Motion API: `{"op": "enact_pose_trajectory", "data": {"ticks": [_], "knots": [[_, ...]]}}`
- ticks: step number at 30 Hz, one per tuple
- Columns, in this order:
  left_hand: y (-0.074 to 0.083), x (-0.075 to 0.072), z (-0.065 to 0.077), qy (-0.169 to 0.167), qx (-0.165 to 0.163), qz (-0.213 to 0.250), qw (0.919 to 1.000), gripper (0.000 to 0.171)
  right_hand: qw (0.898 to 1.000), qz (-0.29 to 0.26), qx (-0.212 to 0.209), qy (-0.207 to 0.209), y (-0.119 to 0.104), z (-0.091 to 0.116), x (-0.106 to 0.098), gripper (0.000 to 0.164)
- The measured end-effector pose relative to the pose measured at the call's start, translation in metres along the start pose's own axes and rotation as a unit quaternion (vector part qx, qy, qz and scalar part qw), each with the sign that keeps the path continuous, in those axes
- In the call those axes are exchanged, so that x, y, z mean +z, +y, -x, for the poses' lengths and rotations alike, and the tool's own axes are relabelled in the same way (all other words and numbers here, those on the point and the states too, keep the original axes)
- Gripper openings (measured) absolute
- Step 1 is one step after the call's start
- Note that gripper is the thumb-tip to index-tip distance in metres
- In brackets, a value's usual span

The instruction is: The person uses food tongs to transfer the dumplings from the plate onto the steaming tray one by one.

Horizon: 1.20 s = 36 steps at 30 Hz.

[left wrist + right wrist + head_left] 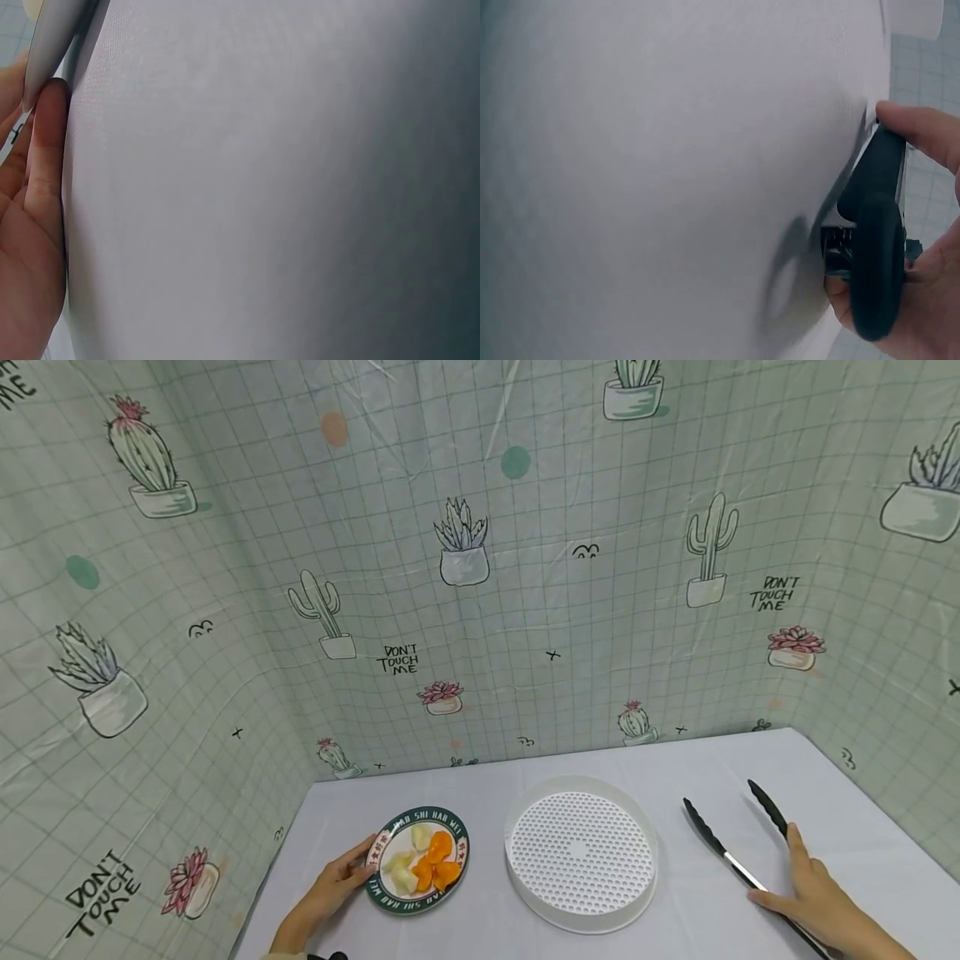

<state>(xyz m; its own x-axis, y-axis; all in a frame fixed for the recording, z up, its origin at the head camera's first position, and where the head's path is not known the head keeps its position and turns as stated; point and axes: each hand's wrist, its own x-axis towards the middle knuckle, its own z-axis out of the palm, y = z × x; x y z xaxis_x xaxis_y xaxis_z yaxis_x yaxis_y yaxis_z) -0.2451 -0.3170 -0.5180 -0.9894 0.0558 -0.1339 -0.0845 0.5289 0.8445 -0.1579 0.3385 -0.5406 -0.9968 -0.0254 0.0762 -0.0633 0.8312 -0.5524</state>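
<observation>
My left hand (330, 891) grips the left edge of a small round plate (423, 814) with a green lettered rim. Orange pieces (424, 872) and pale yellow-green pieces (402, 875) of food lie on it, their kind unclear. In the left wrist view, thumb and fingers pinch the plate's edge (54, 45) close to the cloth. On the right side, my right hand (817, 897) holds tongs (738, 865) with black tips, thumb on one arm and fingers at the other. The tongs' arms are spread, nothing between them. Their dark handle end (877, 262) casts a shadow on the cloth.
Between the plate and the tongs stands a round white tray (577, 852) with a perforated base and raised rim. A white cloth (487, 935) covers the table. Green checked curtains (525, 593) printed with cacti enclose it at the back and both sides.
</observation>
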Motion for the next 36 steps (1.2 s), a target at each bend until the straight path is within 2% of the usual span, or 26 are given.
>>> {"op": "enact_pose_trajectory", "data": {"ticks": [6, 12, 17, 23, 28, 32, 36], "knots": [[-0.002, -0.001, 0.000, -0.009, -0.001, 0.004, 1.0000, 0.056, 1.000, 0.011, 0.009, -0.015, -0.004, -0.001, -0.004, 0.117], [-0.004, 0.001, 0.001, 0.005, -0.007, -0.002, 1.0000, 0.055, 0.998, 0.027, 0.021, -0.044, -0.007, -0.001, -0.010, 0.112], [-0.006, 0.002, 0.002, 0.008, -0.006, -0.004, 0.9999, 0.055, 0.999, 0.031, 0.006, -0.015, -0.009, -0.004, -0.014, 0.106], [-0.006, -0.002, -0.002, -0.003, 0.018, -0.016, 0.9997, 0.055, 1.000, 0.023, 0.004, 0.013, -0.019, -0.004, -0.023, 0.102], [-0.003, -0.001, -0.004, -0.002, 0.003, -0.015, 0.9999, 0.058, 0.999, 0.027, 0.014, 0.019, -0.030, -0.004, -0.029, 0.099], [-0.003, 0.000, -0.005, -0.005, 0.000, -0.003, 1.0000, 0.058, 0.999, 0.030, 0.010, 0.030, -0.037, -0.005, -0.032, 0.105], [-0.004, 0.000, -0.004, -0.004, 0.004, -0.007, 1.0000, 0.056, 0.999, 0.020, 0.027, 0.019, -0.046, -0.005, -0.036, 0.114]]}}
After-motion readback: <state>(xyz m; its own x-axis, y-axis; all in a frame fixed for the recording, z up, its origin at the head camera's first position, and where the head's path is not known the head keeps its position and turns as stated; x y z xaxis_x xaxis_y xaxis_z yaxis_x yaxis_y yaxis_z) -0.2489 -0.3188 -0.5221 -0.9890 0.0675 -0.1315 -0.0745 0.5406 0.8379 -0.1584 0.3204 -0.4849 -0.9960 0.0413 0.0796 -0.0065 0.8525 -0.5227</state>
